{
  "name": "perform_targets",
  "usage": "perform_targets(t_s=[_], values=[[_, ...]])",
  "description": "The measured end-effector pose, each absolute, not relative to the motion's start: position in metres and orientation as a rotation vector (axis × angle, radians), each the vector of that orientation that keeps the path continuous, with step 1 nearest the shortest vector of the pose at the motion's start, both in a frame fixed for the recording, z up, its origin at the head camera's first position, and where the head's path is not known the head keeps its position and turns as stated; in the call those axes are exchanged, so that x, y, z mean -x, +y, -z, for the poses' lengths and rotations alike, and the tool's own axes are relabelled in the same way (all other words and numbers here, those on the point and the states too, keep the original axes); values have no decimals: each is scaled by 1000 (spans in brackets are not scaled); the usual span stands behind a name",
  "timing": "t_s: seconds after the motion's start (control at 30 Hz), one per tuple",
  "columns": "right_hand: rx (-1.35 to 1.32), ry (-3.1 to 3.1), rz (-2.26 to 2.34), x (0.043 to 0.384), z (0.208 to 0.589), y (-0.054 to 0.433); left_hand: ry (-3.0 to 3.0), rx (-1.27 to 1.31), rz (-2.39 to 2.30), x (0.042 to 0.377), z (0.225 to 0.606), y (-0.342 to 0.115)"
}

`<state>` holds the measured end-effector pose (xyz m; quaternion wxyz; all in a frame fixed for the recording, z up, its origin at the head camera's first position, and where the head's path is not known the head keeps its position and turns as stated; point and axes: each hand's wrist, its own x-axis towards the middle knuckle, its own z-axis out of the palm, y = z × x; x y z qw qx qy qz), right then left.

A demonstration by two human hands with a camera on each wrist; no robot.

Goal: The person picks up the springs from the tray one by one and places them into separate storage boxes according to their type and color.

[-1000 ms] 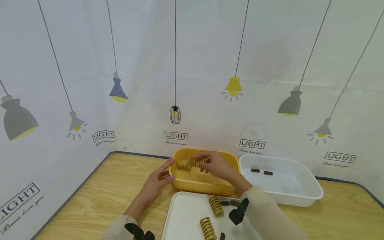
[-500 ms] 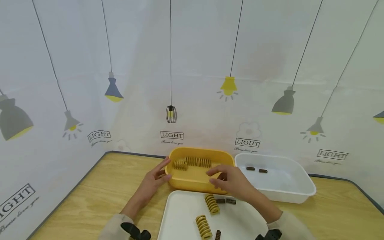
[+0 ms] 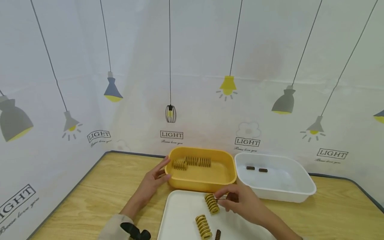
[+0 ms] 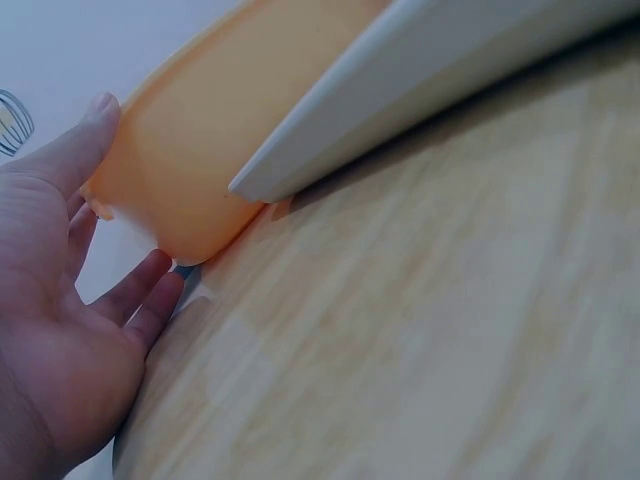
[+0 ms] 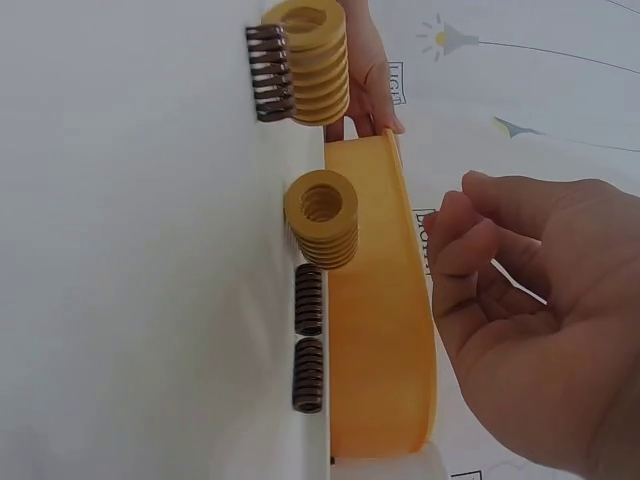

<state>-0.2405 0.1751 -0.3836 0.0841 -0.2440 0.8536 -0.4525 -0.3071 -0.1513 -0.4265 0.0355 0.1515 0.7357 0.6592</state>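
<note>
My left hand (image 3: pixel 150 184) rests straight fingers against the left end of the yellow bin (image 3: pixel 198 183); the left wrist view shows its fingertips (image 4: pixel 102 112) at the bin's rim. Inside the bin lie three yellow coil springs (image 3: pixel 192 161). Over the white tray (image 3: pixel 180 213), my right hand (image 3: pixel 244 201) has bent fingers near a larger yellow spring (image 3: pixel 212 204). From the right wrist, that hand (image 5: pixel 540 300) appears apart from the springs, nothing between its fingers. Two small dark springs (image 5: pixel 308 300) lie beside the yellow one, mostly hidden by the hand in the head view.
Nearer on the tray are another yellow spring (image 3: pixel 203 226) and a small dark spring (image 3: pixel 218 234). A white bin (image 3: pixel 288 186) stands right of the yellow one, with two dark springs (image 3: pixel 263 170) in it. A printed curtain (image 3: pixel 198 100) hangs behind the wooden table (image 3: pixel 99 193).
My right hand has let go of a yellow spring in the yellow bin, then moved back down over the tray's springs. The left hand stays at the bin's end.
</note>
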Motion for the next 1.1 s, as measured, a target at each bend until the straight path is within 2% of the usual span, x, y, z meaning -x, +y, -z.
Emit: perform_targets(t_s=[0.17, 0.4, 0.77, 1.1], values=[[711, 2433, 1343, 232, 393, 183, 2260, -470, -2043, 316, 438, -153], [851, 2140, 1358, 226, 408, 188, 2293, -465, -2034, 324, 451, -154], [794, 2033, 1369, 228, 425, 191, 2252, -480, -2018, 307, 426, -150], [915, 2078, 1359, 235, 436, 190, 2275, -473, -2034, 325, 451, -155]])
